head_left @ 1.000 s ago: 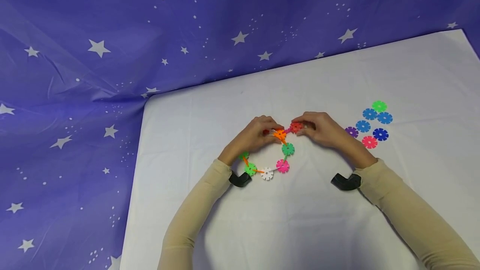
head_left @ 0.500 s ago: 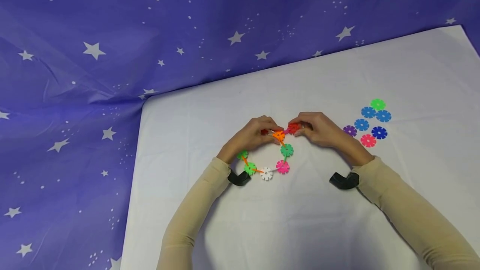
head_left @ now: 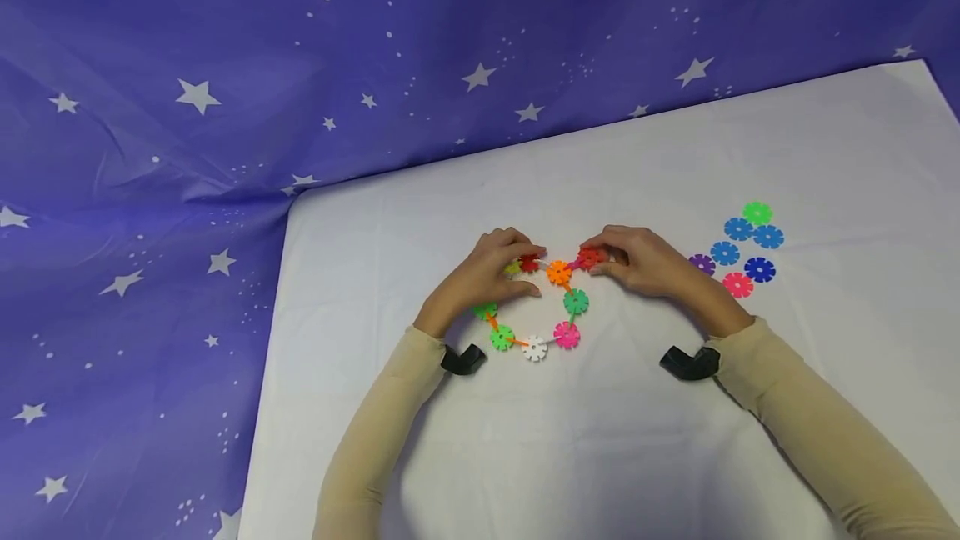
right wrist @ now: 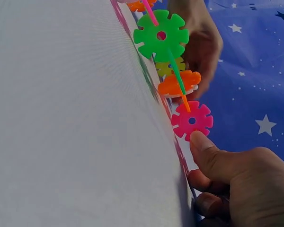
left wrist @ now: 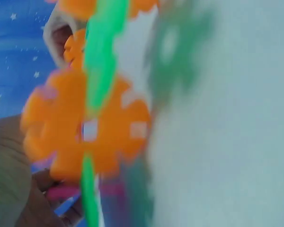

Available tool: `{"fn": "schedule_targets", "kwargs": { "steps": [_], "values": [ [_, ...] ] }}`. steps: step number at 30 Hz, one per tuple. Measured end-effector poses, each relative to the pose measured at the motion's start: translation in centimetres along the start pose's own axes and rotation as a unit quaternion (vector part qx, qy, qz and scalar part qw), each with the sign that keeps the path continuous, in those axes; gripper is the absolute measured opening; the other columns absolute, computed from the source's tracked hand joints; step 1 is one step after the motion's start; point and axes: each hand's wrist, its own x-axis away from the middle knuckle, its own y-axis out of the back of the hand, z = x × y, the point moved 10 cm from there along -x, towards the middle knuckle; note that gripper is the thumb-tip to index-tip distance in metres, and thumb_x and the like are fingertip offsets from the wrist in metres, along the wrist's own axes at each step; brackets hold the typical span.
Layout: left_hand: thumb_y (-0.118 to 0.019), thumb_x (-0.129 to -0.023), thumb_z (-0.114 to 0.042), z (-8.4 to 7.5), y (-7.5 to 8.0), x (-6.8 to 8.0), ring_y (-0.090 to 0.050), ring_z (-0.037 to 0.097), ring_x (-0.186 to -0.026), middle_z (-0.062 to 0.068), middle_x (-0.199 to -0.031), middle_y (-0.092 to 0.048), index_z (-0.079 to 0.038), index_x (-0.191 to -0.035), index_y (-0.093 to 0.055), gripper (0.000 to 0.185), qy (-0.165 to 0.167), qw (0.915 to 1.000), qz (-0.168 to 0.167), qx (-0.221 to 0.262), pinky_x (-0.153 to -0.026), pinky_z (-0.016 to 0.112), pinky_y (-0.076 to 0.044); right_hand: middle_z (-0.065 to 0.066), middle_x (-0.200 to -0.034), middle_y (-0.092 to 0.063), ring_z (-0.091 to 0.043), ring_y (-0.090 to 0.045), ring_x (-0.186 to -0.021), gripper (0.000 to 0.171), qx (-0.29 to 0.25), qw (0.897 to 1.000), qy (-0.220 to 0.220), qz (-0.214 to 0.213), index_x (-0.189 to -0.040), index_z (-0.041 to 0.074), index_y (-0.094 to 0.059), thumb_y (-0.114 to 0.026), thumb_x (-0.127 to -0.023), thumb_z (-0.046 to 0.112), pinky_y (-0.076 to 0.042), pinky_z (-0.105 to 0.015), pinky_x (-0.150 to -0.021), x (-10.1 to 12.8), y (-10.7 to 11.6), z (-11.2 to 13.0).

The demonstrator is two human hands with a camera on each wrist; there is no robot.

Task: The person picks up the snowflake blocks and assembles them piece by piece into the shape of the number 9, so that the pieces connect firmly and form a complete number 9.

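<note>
Notched plastic snowflake discs are joined into a ring on the white tabletop. In the head view the ring's orange disc (head_left: 558, 272), green disc (head_left: 576, 301), pink disc (head_left: 567, 334) and white disc (head_left: 534, 347) show. My right hand (head_left: 637, 261) pinches a red disc (head_left: 591, 258) at the ring's upper right; in the right wrist view its thumb (right wrist: 210, 153) overlaps the edge of an upright pink disc (right wrist: 192, 121). My left hand (head_left: 487, 269) is over the ring's left side, thumb and fingers apart around a dark red disc (head_left: 529, 263). It partly hides a yellow disc (head_left: 513, 267).
Loose discs lie right of the right hand, among them a light green disc (head_left: 757, 212), a dark blue disc (head_left: 761, 270) and a purple disc (head_left: 702, 264). A purple star-patterned cloth (head_left: 375, 48) rises behind the white table (head_left: 525, 457).
My left hand has let go of the orange disc and moved left, its thumb and fingers spreading. The right hand has stayed at the red disc, which sits slightly lower than a second ago.
</note>
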Motion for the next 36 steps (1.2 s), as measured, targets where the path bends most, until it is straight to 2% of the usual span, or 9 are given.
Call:
{"fn": "schedule_targets", "kwargs": {
  "steps": [3, 6, 11, 18, 23, 25, 29, 33, 36],
  "values": [
    [-0.078, -0.085, -0.03, 0.9, 1.0, 1.3, -0.05, 0.019, -0.11, 0.004, -0.122, -0.057, -0.016, -0.133, -0.062, 0.052, 0.011, 0.9998, -0.015, 0.008, -0.1, 0.037, -0.039, 0.001, -0.081, -0.056, -0.012, -0.044, -0.066, 0.035, 0.005, 1.0, 0.003, -0.009, -0.116, 0.009, -0.069, -0.078, -0.084, 0.02, -0.038, -0.026, -0.059, 0.0, 0.1, 0.3],
    [-0.074, -0.089, -0.021, 1.3, 1.7, 1.9, -0.052, 0.019, -0.105, 0.005, -0.12, -0.059, -0.012, -0.131, -0.062, 0.045, 0.003, 0.999, -0.028, 0.035, -0.096, 0.035, -0.044, 0.002, -0.079, -0.054, -0.012, -0.043, -0.065, 0.036, 0.005, 1.0, 0.002, -0.015, -0.117, 0.008, -0.069, -0.078, -0.084, 0.019, -0.037, -0.025, -0.058, -0.1, 0.0, 0.4],
    [-0.072, -0.09, -0.016, 1.0, 1.7, 1.1, -0.054, 0.017, -0.097, 0.005, -0.115, -0.063, -0.008, -0.129, -0.064, 0.041, -0.022, 0.9986, -0.022, 0.043, -0.089, 0.033, -0.046, 0.001, -0.08, -0.053, -0.012, -0.043, -0.066, 0.037, 0.013, 1.0, -0.001, -0.013, -0.119, 0.008, -0.068, -0.077, -0.085, 0.019, -0.036, -0.025, -0.058, 0.2, 0.1, 0.3],
    [-0.074, -0.088, -0.017, 1.4, 2.2, 0.1, -0.055, 0.017, -0.1, 0.003, -0.116, -0.066, -0.011, -0.124, -0.067, 0.038, -0.008, 0.9994, -0.022, 0.027, -0.093, 0.035, -0.045, -0.001, -0.082, -0.053, -0.013, -0.042, -0.068, 0.037, 0.034, 0.999, -0.012, -0.029, -0.121, 0.006, -0.067, -0.075, -0.087, 0.019, -0.035, -0.028, -0.061, 0.2, 0.4, 0.4],
    [-0.076, -0.086, -0.015, 2.0, 2.9, 0.0, -0.056, 0.019, -0.1, 0.003, -0.113, -0.068, -0.011, -0.121, -0.069, 0.036, -0.001, 0.9992, -0.03, 0.027, -0.093, 0.036, -0.045, -0.002, -0.083, -0.054, -0.014, -0.044, -0.071, 0.036, 0.046, 0.998, -0.033, -0.027, -0.121, 0.007, -0.067, -0.073, -0.089, 0.022, -0.036, -0.03, -0.063, -0.1, 0.1, 0.5],
    [-0.075, -0.087, -0.016, 2.1, 2.9, 0.2, -0.055, 0.02, -0.103, 0.003, -0.115, -0.067, -0.012, -0.122, -0.069, 0.036, 0.012, 0.9995, -0.026, 0.015, -0.096, 0.036, -0.044, -0.001, -0.083, -0.054, -0.014, -0.045, -0.071, 0.04, 0.046, 0.998, -0.042, -0.02, -0.123, 0.007, -0.065, -0.074, -0.088, 0.023, -0.037, -0.029, -0.063, 0.0, 0.0, 0.5],
    [-0.072, -0.09, -0.027, 0.7, 2.5, 0.5, -0.054, 0.023, -0.112, 0.005, -0.121, -0.063, -0.014, -0.13, -0.064, 0.043, 0.037, 0.9981, -0.003, -0.049, -0.102, 0.04, -0.038, 0.0, -0.084, -0.055, -0.013, -0.046, -0.073, 0.046, 0.044, 0.998, -0.043, -0.019, -0.128, 0.007, -0.062, -0.076, -0.087, 0.023, -0.04, -0.028, -0.065, 0.3, 1.2, 0.5],
    [-0.073, -0.087, -0.039, -2.0, 2.0, 0.5, -0.05, 0.028, -0.118, 0.009, -0.13, -0.055, -0.015, -0.136, -0.057, 0.057, 0.054, 0.9951, 0.003, -0.083, -0.102, 0.045, -0.033, 0.001, -0.085, -0.058, -0.011, -0.046, -0.069, 0.039, 0.046, 0.996, -0.029, -0.064, -0.122, 0.008, -0.065, -0.077, -0.085, 0.016, -0.04, -0.025, -0.062, 1.5, 4.7, -0.2],
    [-0.075, -0.085, -0.043, -3.2, 1.4, 0.2, -0.047, 0.029, -0.124, 0.011, -0.136, -0.05, -0.014, -0.139, -0.054, 0.064, 0.067, 0.9934, -0.003, -0.093, -0.103, 0.047, -0.03, 0.003, -0.083, -0.058, -0.009, -0.045, -0.065, 0.035, 0.05, 0.994, -0.038, -0.09, -0.115, 0.008, -0.068, -0.079, -0.083, 0.011, -0.039, -0.021, -0.057, 3.1, 6.8, -1.7]
  ]
}}
